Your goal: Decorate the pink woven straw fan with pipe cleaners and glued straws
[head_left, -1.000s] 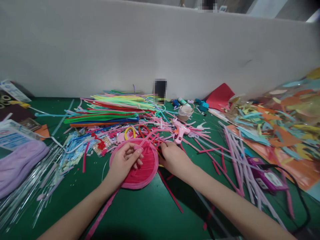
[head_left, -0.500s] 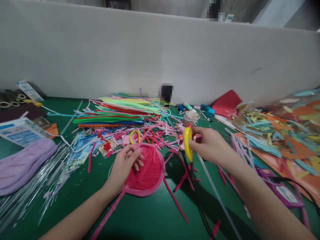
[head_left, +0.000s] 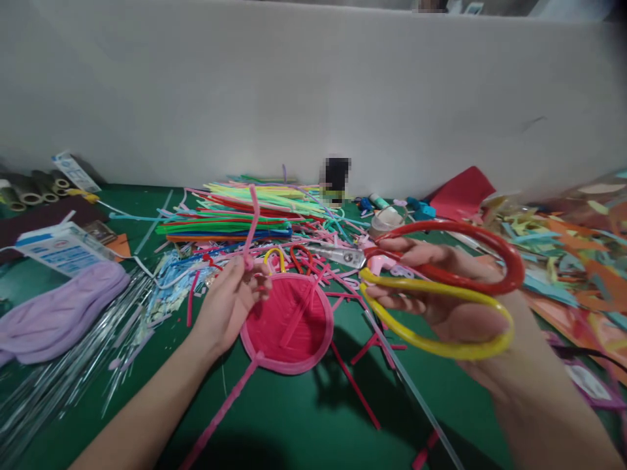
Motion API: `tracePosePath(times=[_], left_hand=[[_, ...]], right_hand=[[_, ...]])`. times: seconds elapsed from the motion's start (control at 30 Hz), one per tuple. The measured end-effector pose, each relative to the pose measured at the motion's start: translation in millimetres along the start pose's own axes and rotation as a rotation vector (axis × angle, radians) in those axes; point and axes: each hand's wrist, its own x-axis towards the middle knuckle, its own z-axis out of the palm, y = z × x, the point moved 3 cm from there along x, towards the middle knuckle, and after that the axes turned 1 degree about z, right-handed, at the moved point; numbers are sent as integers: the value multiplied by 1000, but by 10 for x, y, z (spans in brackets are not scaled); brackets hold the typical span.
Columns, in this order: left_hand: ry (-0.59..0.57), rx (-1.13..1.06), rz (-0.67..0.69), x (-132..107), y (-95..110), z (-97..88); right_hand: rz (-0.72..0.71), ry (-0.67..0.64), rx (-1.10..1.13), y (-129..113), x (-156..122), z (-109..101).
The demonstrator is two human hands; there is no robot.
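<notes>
Between the fingertips of my left hand (head_left: 228, 303) is a short pink pipe cleaner (head_left: 253, 225), its bent end pointing up. Just right of that hand lies a round dark-pink piece (head_left: 298, 333) with a lighter pink rim. A wrapped pink stem (head_left: 220, 414) runs from its lower edge toward me. My right hand (head_left: 441, 318) holds scissors (head_left: 349, 258) with one red and one yellow handle, raised over the table with the blades pointing left. Loose pink strips (head_left: 355, 388) lie below them. A second pair of scissors (head_left: 275, 260) shows its loops behind the round piece.
A pile of coloured pipe cleaners (head_left: 225, 225) lies at the back against a white partition (head_left: 245, 98). Purple padded shapes (head_left: 63, 313) and silvery strands (head_left: 83, 365) are on the left. Paper scraps (head_left: 553, 261) heap up on the right. A roll of tape (head_left: 385, 222) sits behind the scissors.
My right hand has turned over, swinging the scissors from pointing down to pointing left, nearer the camera. My left hand has lifted off the round piece and now holds up the pink pipe cleaner.
</notes>
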Motion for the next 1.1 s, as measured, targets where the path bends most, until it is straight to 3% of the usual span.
tracePosePath(times=[0.1, 0.17, 0.3, 0.4, 0.47, 0.63, 0.83, 0.97, 1.1], left_hand=[[-247, -98, -160, -74, -10, 120], [-328, -116, -242, -131, -29, 172], [-398, -138, -320, -201, -74, 233], [-381, -176, -269, -189, -81, 225], [-341, -209, -231, -166, -86, 204], [-273, -221, -207, -158, -112, 212], [-164, -155, -113, -114, -67, 172], [-183, -89, -111, -131, -86, 170], [-246, 13, -207, -280, -215, 261]], right_hand=[[-42, -29, -31, 110, -129, 135], [-85, -29, -120, 157, -202, 283], [-171, -248, -321, 261, -281, 668], [-166, -414, -457, 410, -304, 880], [-145, -426, -523, 514, -320, 956], [-42, -315, -385, 648, -492, 1099], [133, -22, -148, 730, -799, 1230], [389, 137, 249, 890, -757, 1229], [551, 118, 497, 1023, -616, 1280]])
